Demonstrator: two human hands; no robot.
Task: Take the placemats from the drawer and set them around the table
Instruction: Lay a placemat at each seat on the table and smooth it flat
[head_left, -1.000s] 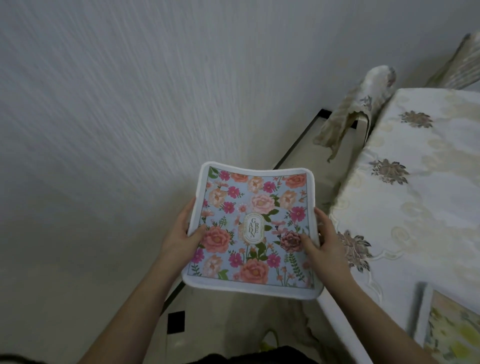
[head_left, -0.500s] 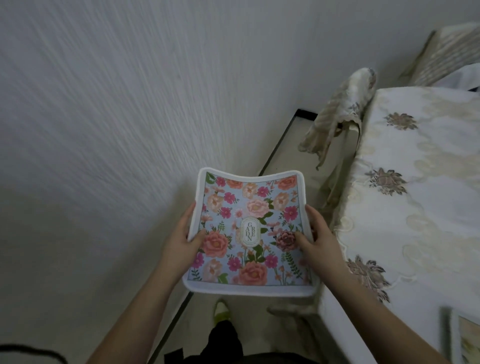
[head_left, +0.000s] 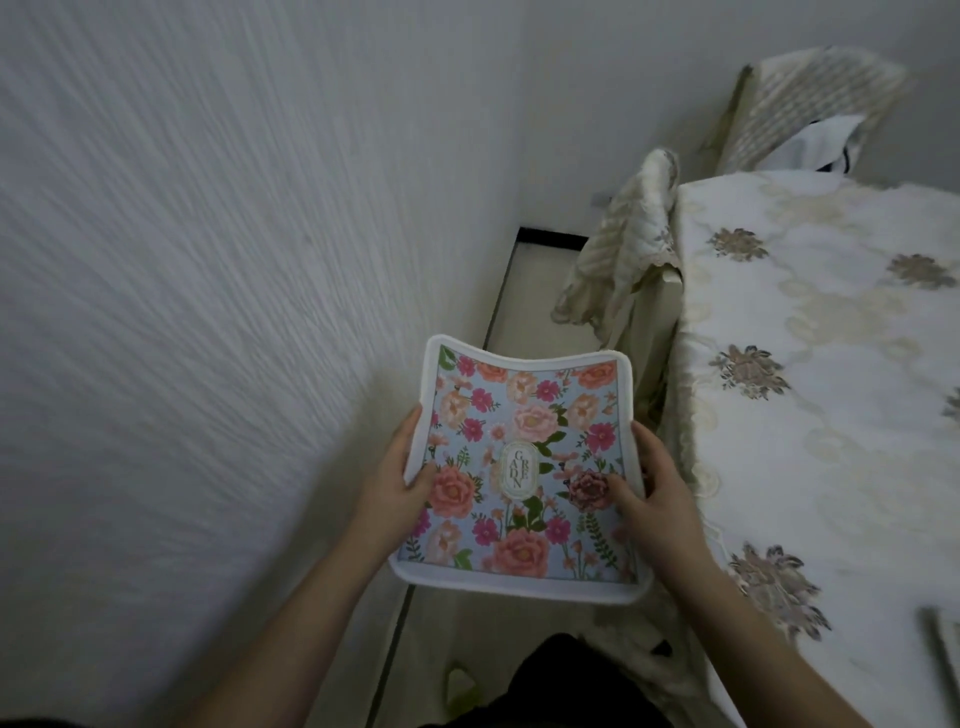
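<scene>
- Head view is showing you carrying a floral placemat (head_left: 524, 467) in the air in front of your body, above the strip of floor (head_left: 540, 312) that runs between the white textured wall (head_left: 208, 260) and the surface (head_left: 831, 364) with its embroidered tablecloth.
- Your left hand (head_left: 400, 478) is gripping the mat's left edge, thumb lying on the printed face and fingers curled underneath; your right hand (head_left: 649, 493) is pinching the right edge the same way, thumb resting beside the dark pink rose.
- The mat is sagging a little between your two grips, its far edge dipping in the middle, and it is touching neither the surface nor anything else.
- Compared with a second ago, you are further along the side of the surface: the draped chair back (head_left: 623, 260) is sitting nearer and larger, a second covered chair (head_left: 810, 114) is coming into sight at the far end, and the other placemat at the lower right is almost out of frame, leaving only a blurred sliver.
- Your grip on the mat is looking unchanged over that second.
- That suggests you are walking this mat to a new seat, so the step in hand is transport, with laying it down not yet begun.
</scene>
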